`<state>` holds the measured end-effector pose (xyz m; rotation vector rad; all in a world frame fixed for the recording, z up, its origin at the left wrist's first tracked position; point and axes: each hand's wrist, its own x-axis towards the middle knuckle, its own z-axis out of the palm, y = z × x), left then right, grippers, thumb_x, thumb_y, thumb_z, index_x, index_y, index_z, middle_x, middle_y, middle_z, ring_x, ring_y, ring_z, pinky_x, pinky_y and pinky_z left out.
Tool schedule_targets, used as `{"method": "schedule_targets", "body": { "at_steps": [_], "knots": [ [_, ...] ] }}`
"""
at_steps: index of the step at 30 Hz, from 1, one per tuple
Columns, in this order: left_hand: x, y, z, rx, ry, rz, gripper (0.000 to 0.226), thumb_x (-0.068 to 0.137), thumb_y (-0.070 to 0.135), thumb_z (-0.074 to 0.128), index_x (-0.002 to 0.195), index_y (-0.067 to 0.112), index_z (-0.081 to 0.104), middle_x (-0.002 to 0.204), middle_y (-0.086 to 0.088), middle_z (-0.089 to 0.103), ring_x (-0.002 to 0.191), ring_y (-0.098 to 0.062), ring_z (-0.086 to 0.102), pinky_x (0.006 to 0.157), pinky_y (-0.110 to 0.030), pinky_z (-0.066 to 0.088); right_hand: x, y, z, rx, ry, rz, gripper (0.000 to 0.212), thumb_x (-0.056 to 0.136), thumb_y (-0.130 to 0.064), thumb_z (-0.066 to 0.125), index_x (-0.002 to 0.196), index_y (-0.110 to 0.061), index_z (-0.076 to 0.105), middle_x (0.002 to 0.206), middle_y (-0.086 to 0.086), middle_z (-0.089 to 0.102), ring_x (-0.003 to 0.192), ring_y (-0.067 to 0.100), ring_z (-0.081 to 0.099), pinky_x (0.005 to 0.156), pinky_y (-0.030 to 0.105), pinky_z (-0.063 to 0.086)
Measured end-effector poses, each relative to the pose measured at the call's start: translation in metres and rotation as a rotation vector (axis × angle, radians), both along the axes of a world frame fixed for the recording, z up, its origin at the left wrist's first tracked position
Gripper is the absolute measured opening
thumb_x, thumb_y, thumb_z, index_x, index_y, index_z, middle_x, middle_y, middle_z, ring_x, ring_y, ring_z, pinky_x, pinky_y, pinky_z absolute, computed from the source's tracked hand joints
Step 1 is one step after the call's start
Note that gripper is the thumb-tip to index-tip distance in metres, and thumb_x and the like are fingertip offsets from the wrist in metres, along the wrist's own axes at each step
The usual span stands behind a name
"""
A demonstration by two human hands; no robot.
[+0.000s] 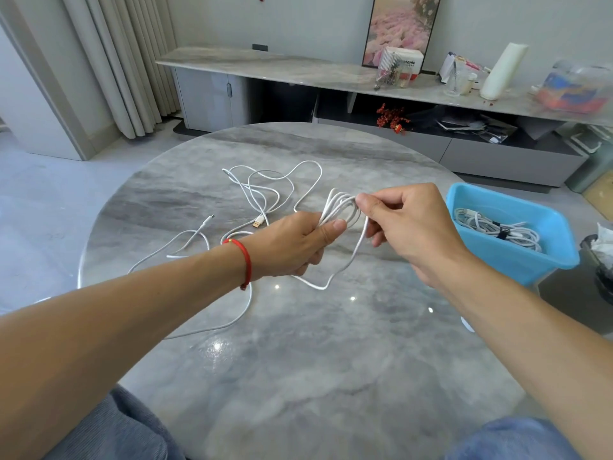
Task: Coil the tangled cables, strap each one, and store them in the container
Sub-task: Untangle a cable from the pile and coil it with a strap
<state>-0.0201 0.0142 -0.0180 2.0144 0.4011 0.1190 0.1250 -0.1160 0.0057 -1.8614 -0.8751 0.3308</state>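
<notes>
Big round grey marble counter (298,360) under both hands. Long grey shelf (265,66) along the wall, far beyond the hands, with a picture (403,24), a white roll (504,69) and other small stuff on top. Pale curtains (116,61) far off past the left hand. Blue container (530,257) just past the right hand, at the counter's edge, with strapped white cable bundles (497,227) inside. Loose white cable (265,184) spread in messy loops on the counter beyond the left hand, more of it running under the left arm toward the body, one gold plug end (259,222) lying close to the left hand. Left hand (295,244) held up over the counter, fingers curled round one end of a small white coil (343,207), thumb pressing on top. Right hand (411,224) close beside it, thumb and fingers pinching the far end of the same coil, the other fingers curled loosely. Both hands near each other, joined only by the coil stretched between them. One strand of cable (338,270) hanging down from the coil below the hands and curving back toward the left hand. Thin red string bracelet (245,257) on the left wrist.
</notes>
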Motion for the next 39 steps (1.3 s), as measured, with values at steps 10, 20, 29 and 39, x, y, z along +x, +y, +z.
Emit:
{"method": "schedule_targets", "body": {
  "at_steps": [10, 20, 29, 39],
  "knots": [
    [0.004, -0.017, 0.004, -0.223, -0.095, -0.044, 0.049, 0.107, 0.047, 0.028, 0.101, 0.006, 0.054, 0.062, 0.0, 0.063, 0.031, -0.012, 0.029, 0.036, -0.016, 0.022, -0.022, 0.011, -0.006, 0.209, 0.161, -0.128, 0.025, 0.095, -0.032, 0.074, 0.07, -0.035, 0.079, 0.055, -0.007, 0.061, 0.053, 0.005, 0.054, 0.054, 0.021, 0.048],
    [0.007, -0.002, 0.01, -0.495, -0.131, 0.173, 0.043, 0.104, 0.053, 0.037, 0.088, 0.014, 0.045, 0.056, 0.001, 0.039, 0.041, -0.014, 0.035, 0.04, -0.017, 0.025, -0.031, 0.012, -0.01, -0.068, 0.333, 0.176, 0.042, 0.109, -0.044, 0.042, 0.101, -0.017, 0.074, 0.095, 0.006, 0.079, 0.092, 0.028, 0.075, 0.082, 0.04, 0.057],
    [-0.003, 0.022, 0.008, -0.695, -0.162, 0.485, 0.039, 0.105, 0.047, 0.04, 0.082, 0.016, 0.047, 0.049, 0.003, 0.038, 0.058, -0.02, 0.051, 0.078, -0.043, 0.056, -0.023, 0.004, -0.02, -0.462, 0.084, 0.536, 0.025, 0.104, -0.028, 0.052, 0.092, -0.016, 0.07, 0.059, -0.007, 0.054, 0.054, 0.021, 0.065, 0.067, 0.038, 0.053],
    [0.001, 0.02, -0.007, -0.205, 0.03, 0.223, 0.05, 0.102, 0.049, 0.042, 0.068, 0.013, 0.048, 0.044, 0.005, 0.038, 0.039, -0.014, 0.025, 0.04, -0.019, 0.024, -0.031, 0.005, -0.003, -0.381, -0.476, 0.553, 0.024, 0.094, -0.05, 0.068, 0.084, -0.03, 0.075, 0.064, -0.013, 0.061, 0.064, 0.005, 0.054, 0.061, 0.026, 0.043]
  ]
}}
